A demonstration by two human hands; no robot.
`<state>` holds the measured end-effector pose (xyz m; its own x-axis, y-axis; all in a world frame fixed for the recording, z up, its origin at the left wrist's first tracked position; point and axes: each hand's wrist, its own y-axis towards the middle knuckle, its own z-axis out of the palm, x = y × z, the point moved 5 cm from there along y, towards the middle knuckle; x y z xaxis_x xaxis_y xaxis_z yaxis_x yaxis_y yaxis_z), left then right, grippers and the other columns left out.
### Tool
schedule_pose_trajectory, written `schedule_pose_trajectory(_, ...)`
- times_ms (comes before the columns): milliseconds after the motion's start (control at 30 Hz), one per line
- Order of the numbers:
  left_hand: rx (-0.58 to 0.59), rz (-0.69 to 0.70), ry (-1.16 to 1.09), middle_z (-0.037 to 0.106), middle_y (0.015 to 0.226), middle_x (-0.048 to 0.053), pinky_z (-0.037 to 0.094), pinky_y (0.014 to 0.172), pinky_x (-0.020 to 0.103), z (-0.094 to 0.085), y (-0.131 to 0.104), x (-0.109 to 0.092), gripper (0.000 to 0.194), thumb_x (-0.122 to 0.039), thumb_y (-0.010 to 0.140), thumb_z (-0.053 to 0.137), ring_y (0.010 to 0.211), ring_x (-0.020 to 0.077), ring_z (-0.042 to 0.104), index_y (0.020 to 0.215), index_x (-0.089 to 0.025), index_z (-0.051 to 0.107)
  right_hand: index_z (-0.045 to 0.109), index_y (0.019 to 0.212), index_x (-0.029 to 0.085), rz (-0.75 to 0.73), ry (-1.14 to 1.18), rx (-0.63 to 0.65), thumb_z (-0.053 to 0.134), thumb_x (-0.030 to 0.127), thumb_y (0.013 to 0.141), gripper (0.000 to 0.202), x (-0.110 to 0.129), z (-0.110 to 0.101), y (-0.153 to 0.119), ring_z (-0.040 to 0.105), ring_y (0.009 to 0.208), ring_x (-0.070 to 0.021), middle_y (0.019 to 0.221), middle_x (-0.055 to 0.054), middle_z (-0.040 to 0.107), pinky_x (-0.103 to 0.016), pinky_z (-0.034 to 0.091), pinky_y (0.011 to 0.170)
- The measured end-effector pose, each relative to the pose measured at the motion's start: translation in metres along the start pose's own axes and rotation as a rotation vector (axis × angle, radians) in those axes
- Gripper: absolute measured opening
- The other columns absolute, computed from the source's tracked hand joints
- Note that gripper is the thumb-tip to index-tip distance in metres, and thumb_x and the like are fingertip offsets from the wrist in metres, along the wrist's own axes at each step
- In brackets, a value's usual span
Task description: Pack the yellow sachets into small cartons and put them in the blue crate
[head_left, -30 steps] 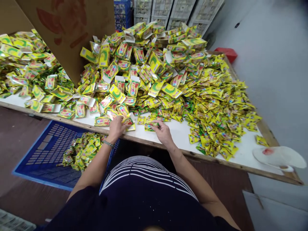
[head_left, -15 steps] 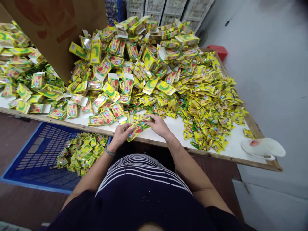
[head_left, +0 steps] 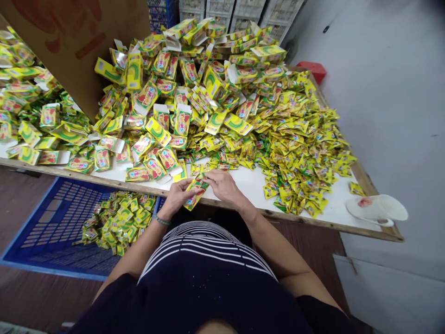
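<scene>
My left hand (head_left: 178, 195) grips a small yellow and green box (head_left: 194, 195) over the table's front edge, thumb across its printed face. At the upper end of that box are the closed fingers of my right hand (head_left: 222, 185); whatever lies between them is too small to make out. Behind my hands rises a heap of yellow, green and red boxes (head_left: 182, 121), several with white flaps open. To its right is a pile of small yellow packets (head_left: 295, 148), some reaching close to my right hand.
Below the table's left front edge, a blue crate (head_left: 45, 222) holds filled-looking boxes (head_left: 127, 218). A large cardboard sheet (head_left: 79, 41) stands at the back left. A white scoop (head_left: 378, 207) lies at the right corner, by the wall (head_left: 389, 116).
My right hand has moved left, closer to my left hand, onto the upper end of the box. The box is now held more upright. The view has shifted slightly.
</scene>
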<state>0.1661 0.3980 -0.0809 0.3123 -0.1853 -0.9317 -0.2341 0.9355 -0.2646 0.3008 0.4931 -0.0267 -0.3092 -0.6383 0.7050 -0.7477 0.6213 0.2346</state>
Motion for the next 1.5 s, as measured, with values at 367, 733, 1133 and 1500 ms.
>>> schedule_pose_trajectory(367,0.057,-0.051,-0.041,0.079,0.092,0.008,0.056,0.071,0.030,0.000,-0.005,-0.008,0.051,-0.037,0.057,0.092,0.073,0.0184,0.071,0.100,-0.014,0.077,0.077,0.074,0.024,-0.038,-0.003,-0.095,0.073,0.034,0.086,0.017,-0.006,-0.010,-0.003,0.051,0.107,-0.0280,0.102,-0.008,0.066,-0.049,0.041,0.098)
schedule_pose_trajectory(733,0.047,0.005,-0.080,0.073,0.072,0.000,0.053,0.062,0.026,0.007,-0.007,-0.007,0.065,-0.041,0.060,0.090,0.062,0.0161,0.068,0.114,-0.016,0.065,0.079,0.087,0.024,0.033,0.200,0.037,0.049,0.047,0.099,0.039,-0.001,0.027,-0.015,0.046,0.125,-0.0273,0.129,-0.008,0.061,-0.051,0.032,0.114)
schedule_pose_trajectory(1133,-0.062,0.124,-0.074,0.068,0.076,-0.003,0.048,0.061,0.022,0.002,-0.010,-0.014,0.050,-0.040,0.066,0.086,0.063,0.0110,0.062,0.103,-0.020,0.060,0.071,0.088,0.022,0.189,0.465,-0.073,0.056,0.054,0.092,0.035,0.000,0.032,-0.023,0.062,0.079,-0.0195,0.081,-0.004,0.066,-0.033,0.052,0.077)
schedule_pose_trajectory(1500,-0.153,0.154,-0.110,0.064,0.067,-0.007,0.044,0.056,0.019,-0.008,-0.010,-0.006,0.058,-0.037,0.065,0.088,0.056,0.0093,0.059,0.108,-0.021,0.052,0.079,0.091,0.023,0.175,0.383,-0.129,0.060,0.042,0.091,0.027,0.010,0.022,-0.019,0.069,0.094,-0.0225,0.098,-0.006,0.078,-0.037,0.052,0.088)
